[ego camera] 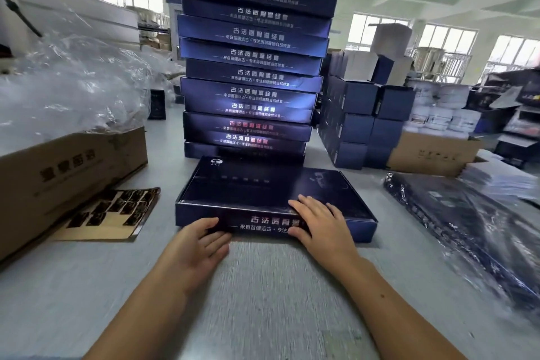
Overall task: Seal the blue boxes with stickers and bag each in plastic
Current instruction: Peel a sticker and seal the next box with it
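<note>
Grey table (pixel 263 286) fills the foreground. At its left sits a brown cardboard carton (pixel 73 172), black characters printed on its side. Over on the right there's a second brown carton (pixel 432 152), and just behind it, stacked white tubs (pixel 438 117) with labels. Further back: a pale cardboard box (pixel 391 38) up high, a steel tank (pixel 429 58), and bright windows (pixel 447 38) along the wall.

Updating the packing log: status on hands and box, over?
Left hand touching front face of blue box, right hand flat on its lid edge. Box lies closed, unbagged. Sticker sheet left, nothing in the way.
</note>
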